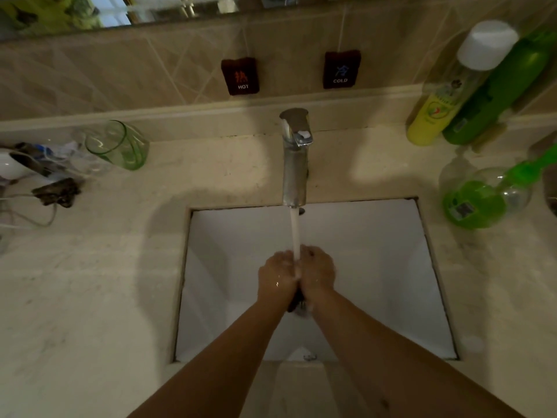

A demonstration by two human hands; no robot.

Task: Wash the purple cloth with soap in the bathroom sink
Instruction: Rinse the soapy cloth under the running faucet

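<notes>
Over the white sink (pixel 376 251), my left hand (pixel 275 274) and my right hand (pixel 318 271) are pressed together under the running water (pixel 295 233) from the chrome tap (pixel 295 158). Only a small dark strip of the cloth (pixel 297 300) shows below my palms, squeezed between both hands; the rest is hidden. Foam and dripping water show beneath it. Both hands are wet.
A green glass (pixel 120 146) and tangled cables (pixel 45 182) lie on the counter at left. A yellow bottle (pixel 434 116), a green bottle (pixel 506 82) and a round bottle of green liquid (pixel 479 203) stand at right. HOT (pixel 240 75) and COLD (pixel 341 69) signs hang on the tiled wall.
</notes>
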